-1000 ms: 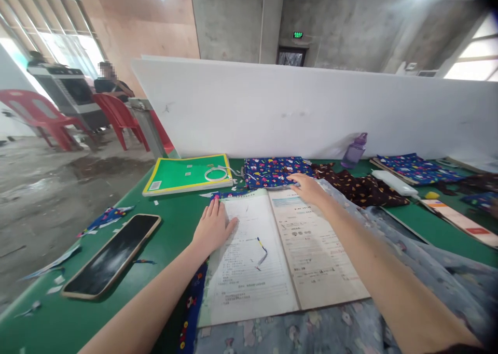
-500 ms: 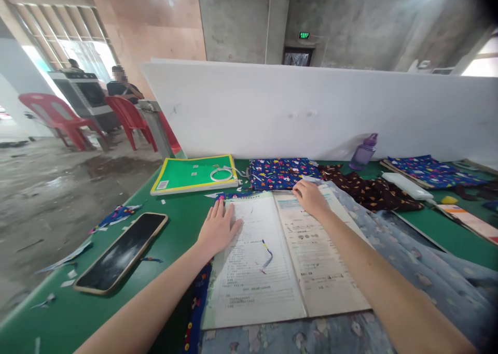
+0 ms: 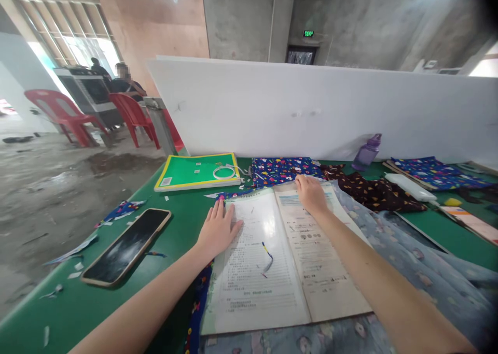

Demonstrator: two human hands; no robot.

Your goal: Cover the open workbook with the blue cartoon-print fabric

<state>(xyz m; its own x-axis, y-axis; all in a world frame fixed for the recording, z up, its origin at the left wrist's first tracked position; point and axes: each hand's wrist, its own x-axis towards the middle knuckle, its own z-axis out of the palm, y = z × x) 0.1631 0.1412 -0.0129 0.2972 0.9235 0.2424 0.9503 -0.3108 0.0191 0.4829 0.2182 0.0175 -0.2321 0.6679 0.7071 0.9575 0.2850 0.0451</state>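
An open book with printed pages lies on grey-blue patterned fabric. My left hand rests flat at the upper left edge of the left page, fingers spread. Over the top edge of the right page, my right hand has its fingers bent and closed on the fabric's edge; the fingertips are partly hidden. A short twist of threads lies on the left page. Dark blue printed cloth shows along the book's left side.
Left on the green table are a phone and cloth scraps. Behind lie a green book with a white ring on it and folded blue cloth. Brown cloth, a purple bottle and a white panel stand farther back.
My right hand has shifted slightly along the top of the right page, its fingers more closed. My left hand stays in place. The whole view has moved a little.
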